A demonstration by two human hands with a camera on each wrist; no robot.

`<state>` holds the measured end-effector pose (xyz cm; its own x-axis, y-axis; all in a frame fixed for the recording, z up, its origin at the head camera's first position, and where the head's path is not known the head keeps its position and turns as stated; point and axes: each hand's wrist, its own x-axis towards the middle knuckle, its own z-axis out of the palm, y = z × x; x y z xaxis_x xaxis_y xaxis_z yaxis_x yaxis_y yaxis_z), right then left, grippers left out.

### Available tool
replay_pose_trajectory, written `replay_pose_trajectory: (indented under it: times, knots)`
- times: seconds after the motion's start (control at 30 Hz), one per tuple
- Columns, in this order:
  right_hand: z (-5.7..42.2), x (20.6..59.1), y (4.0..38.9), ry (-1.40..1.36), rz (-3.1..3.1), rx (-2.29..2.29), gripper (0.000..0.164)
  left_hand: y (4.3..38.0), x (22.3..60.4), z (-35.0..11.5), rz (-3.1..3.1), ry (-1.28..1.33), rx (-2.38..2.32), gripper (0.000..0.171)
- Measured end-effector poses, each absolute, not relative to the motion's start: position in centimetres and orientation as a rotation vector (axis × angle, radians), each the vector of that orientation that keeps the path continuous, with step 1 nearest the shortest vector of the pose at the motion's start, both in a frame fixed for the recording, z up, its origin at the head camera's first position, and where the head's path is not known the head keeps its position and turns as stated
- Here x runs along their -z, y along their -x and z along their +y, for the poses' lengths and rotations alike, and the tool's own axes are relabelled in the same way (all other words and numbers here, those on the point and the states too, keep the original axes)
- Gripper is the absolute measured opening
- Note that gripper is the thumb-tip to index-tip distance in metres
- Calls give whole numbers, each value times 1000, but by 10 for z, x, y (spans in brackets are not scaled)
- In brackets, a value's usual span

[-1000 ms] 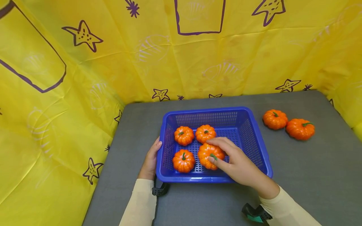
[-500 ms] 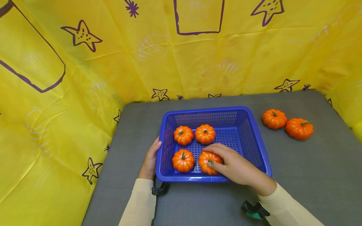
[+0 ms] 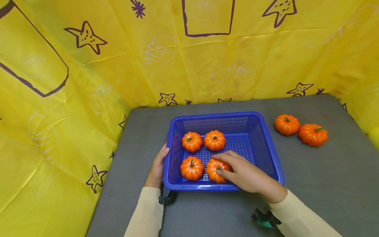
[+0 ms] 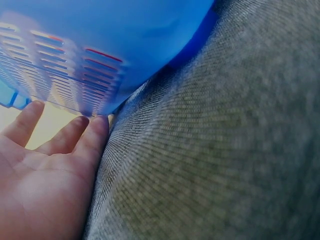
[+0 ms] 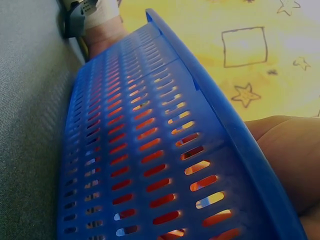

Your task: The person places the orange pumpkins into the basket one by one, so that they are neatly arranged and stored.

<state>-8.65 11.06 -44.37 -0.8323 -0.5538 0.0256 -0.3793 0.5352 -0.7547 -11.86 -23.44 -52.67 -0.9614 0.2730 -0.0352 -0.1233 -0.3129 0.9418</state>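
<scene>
Okay, so on my feed I've got the right grip (image 3: 245, 172) curled round the near-right pumpkin (image 3: 215, 170), thumb at its stem (image 3: 219, 169), down inside the blue basket (image 3: 204, 188). Three other pumpkins (image 3: 191, 168) share the basket's left and middle. My left grip (image 3: 155, 169) isn't clenched: fingers pretty straight, tips against the basket's left side. Two loose pumpkins (image 3: 313, 135) sit side by side on the bench (image 3: 314, 181), off to the right.
</scene>
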Motion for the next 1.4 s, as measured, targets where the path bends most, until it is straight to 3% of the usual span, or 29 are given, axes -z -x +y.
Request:
replay_pose_trajectory:
  times: [0.3, 1.0, 1.4]
  knots:
    - [107, 443, 88, 744, 2542, 1135, 47, 119, 527, -235, 1667, -191, -2357, 66]
    - [109, 444, 85, 696, 2542, 1159, 40, 118, 526, -234, 1641, -213, -2365, 66]
    - [113, 447, 85, 783, 2574, 1292, 41, 119, 527, -234, 1657, -217, -2364, 67]
